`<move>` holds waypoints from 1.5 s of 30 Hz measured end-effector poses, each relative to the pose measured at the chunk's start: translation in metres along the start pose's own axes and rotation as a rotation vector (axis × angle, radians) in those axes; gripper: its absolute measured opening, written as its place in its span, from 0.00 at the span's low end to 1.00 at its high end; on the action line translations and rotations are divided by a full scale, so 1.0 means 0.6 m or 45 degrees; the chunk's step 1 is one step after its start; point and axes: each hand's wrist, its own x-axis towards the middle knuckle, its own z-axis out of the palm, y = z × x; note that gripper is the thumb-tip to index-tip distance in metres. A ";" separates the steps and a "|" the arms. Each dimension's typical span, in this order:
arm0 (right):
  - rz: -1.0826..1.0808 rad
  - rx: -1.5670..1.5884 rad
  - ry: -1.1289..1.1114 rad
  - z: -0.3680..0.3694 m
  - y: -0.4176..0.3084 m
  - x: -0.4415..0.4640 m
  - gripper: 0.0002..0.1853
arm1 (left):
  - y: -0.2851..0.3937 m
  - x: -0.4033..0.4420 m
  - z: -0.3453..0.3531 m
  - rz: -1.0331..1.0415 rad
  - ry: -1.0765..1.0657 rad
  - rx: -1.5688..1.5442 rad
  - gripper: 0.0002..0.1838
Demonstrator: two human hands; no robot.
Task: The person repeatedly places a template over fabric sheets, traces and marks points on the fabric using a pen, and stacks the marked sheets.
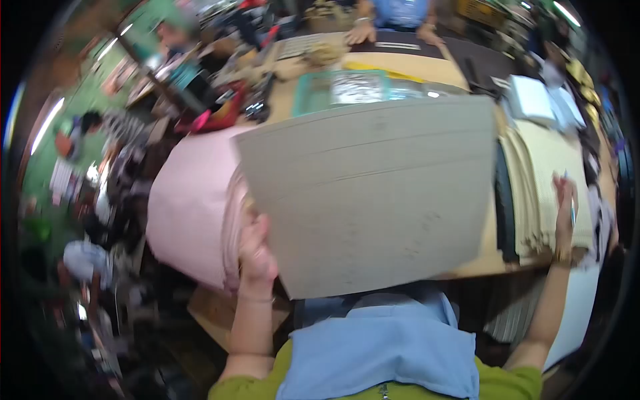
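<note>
Crowded workshop all round, I see a tan table [490, 257]. Grey cardboard [373, 200], creased, its faint scribbles illegible, hides its middle and near edge. Folded pink cloth [190, 200] fills the left edge, yellow cloth [550, 160] the right. The left hand [257, 253] meets the cardboard's left side, grip unclear; the right hand's [565, 200] fingers close around a slim pen [573, 215].

**Busy Far Side**

A teal tray [311, 95] sits on the tabletop [437, 65], a yellow strip [383, 71] by its far edge. A pale blue folded pile [530, 100] lies at upper right. Opposite is a person in blue [401, 13].
</note>
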 end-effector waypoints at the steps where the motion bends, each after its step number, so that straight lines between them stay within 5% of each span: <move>1: 0.261 0.460 -0.084 0.060 -0.039 -0.034 0.28 | -0.011 0.008 -0.015 -0.099 -0.077 -0.109 0.21; 3: 0.509 0.661 -0.221 0.188 -0.214 -0.139 0.31 | -0.024 0.024 -0.016 -0.145 -0.185 -0.144 0.18; 5: 0.549 1.164 -0.717 0.214 -0.225 -0.175 0.29 | -0.031 0.038 -0.017 -0.169 -0.178 -0.169 0.17; 9: 0.405 0.682 -0.760 0.241 -0.171 -0.202 0.26 | -0.022 0.064 -0.030 -0.226 -0.171 0.039 0.21; 11: 0.279 0.605 -0.586 0.277 -0.212 -0.225 0.24 | 0.012 0.077 -0.048 0.156 -0.147 1.055 0.27; 12: 0.351 0.557 0.009 0.294 -0.192 -0.249 0.20 | 0.030 0.083 -0.060 0.339 -0.130 1.560 0.30; 14: 0.277 0.597 -0.134 0.263 -0.195 -0.224 0.19 | 0.060 0.099 -0.100 0.630 0.234 2.559 0.40; 17: 0.162 0.670 -0.115 0.240 -0.205 -0.197 0.18 | 0.083 0.128 -0.136 0.130 0.463 2.795 0.43; 23: 0.109 0.756 0.164 0.217 -0.203 -0.177 0.19 | 0.098 0.147 -0.167 0.039 0.385 2.557 0.37; 26: 0.088 0.725 0.198 0.200 -0.190 -0.173 0.19 | 0.082 0.152 -0.198 0.369 0.417 2.612 0.26; 29: 0.119 0.822 0.353 0.174 -0.159 -0.163 0.20 | 0.105 0.160 -0.161 0.017 0.410 2.531 0.21; 31: -0.475 -0.228 0.438 0.146 -0.133 -0.159 0.20 | 0.095 0.138 -0.124 0.241 0.394 2.429 0.19; 33: -0.694 -0.639 0.490 0.111 -0.110 -0.172 0.21 | 0.060 0.096 -0.073 0.291 0.232 2.359 0.18; 34: -0.645 -0.506 0.537 0.104 -0.111 -0.164 0.22 | 0.034 0.068 -0.048 0.237 0.089 2.343 0.18; 36: -0.569 -0.195 0.618 0.083 -0.107 -0.154 0.21 | -0.013 0.017 -0.022 0.734 -0.757 2.198 0.17; 37: -0.546 -0.010 0.647 0.073 -0.100 -0.147 0.20 | -0.044 -0.004 -0.019 0.467 -0.963 2.210 0.26; 42: -0.205 0.735 0.827 0.085 -0.178 -0.131 0.17 | -0.134 0.006 -0.050 0.208 -0.901 2.462 0.51; 45: -0.204 0.783 0.746 0.089 -0.199 -0.136 0.17 | -0.141 0.015 -0.030 0.212 -0.889 2.441 0.51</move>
